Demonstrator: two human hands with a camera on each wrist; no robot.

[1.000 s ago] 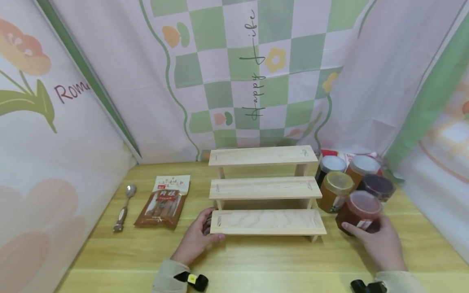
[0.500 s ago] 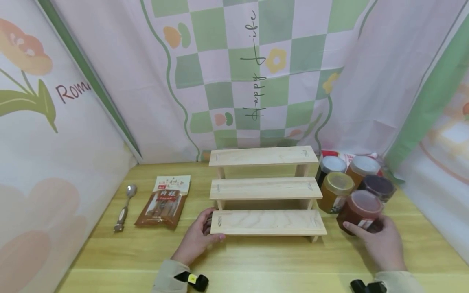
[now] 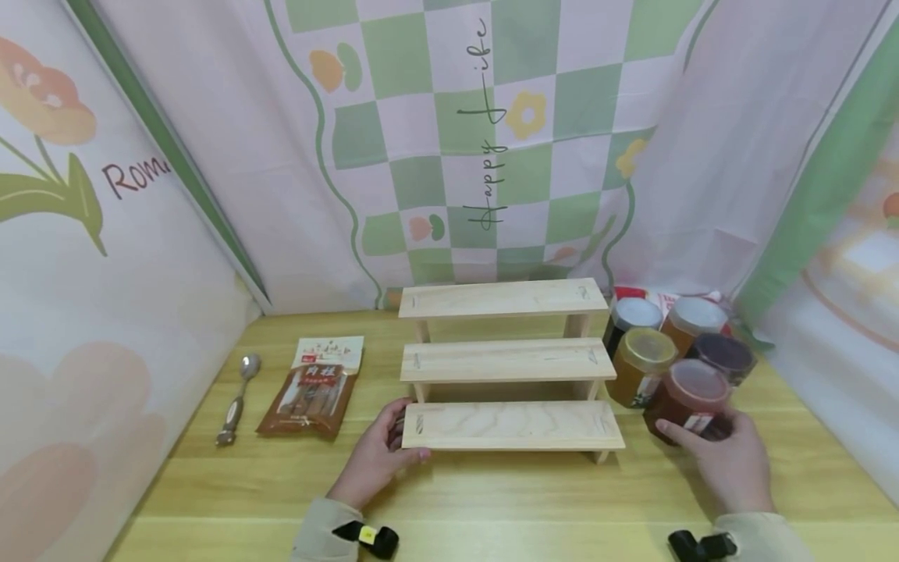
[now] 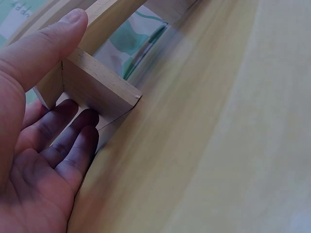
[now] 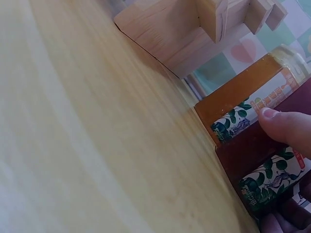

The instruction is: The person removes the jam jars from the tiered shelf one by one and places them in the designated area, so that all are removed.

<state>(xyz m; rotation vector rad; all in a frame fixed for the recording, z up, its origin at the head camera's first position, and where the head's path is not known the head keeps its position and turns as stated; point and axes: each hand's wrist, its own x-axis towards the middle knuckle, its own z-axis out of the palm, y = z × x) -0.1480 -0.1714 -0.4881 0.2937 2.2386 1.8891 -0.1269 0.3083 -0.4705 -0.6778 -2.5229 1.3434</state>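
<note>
A three-tier wooden display shelf (image 3: 513, 425) stands on the table. My left hand (image 3: 379, 460) holds the left end of its lowest step; the thumb lies along the front edge, and the fingers reach behind the end panel (image 4: 97, 85). At the right, my right hand (image 3: 733, 468) grips a dark red jar (image 3: 697, 381) with a translucent lid. In the right wrist view the thumb presses against this jar (image 5: 248, 158), its base close to the tabletop, and most of the other fingers are hidden. Right behind it stands an amber jar (image 3: 642, 359) with a yellow lid.
More jars crowd the shelf's right side: a dark purple-lidded one (image 3: 723, 357) and two with whitish lids, one of them the orange jar (image 3: 695, 318). A red-and-white packet (image 3: 632, 293) lies behind. At left are a brown cinnamon bag (image 3: 312, 394) and a spoon (image 3: 239, 398).
My right hand has shifted the red jar slightly away from me, closer to the other jars. The left hand and the shelf stay where they were.
</note>
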